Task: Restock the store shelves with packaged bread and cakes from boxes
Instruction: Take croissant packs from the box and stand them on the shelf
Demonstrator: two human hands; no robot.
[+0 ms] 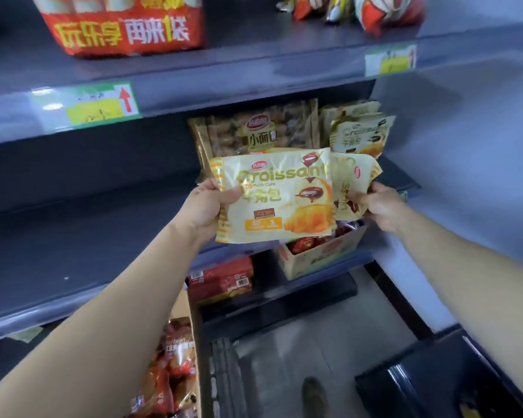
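Head view: left hand pinches the edge of a croissant bag, so its front shows. Just beside it, right hand pinches a second bag.

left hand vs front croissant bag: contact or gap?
Touching. The head view shows the left hand gripping the front croissant bag at its left edge, with the thumb pressed on the printed face.
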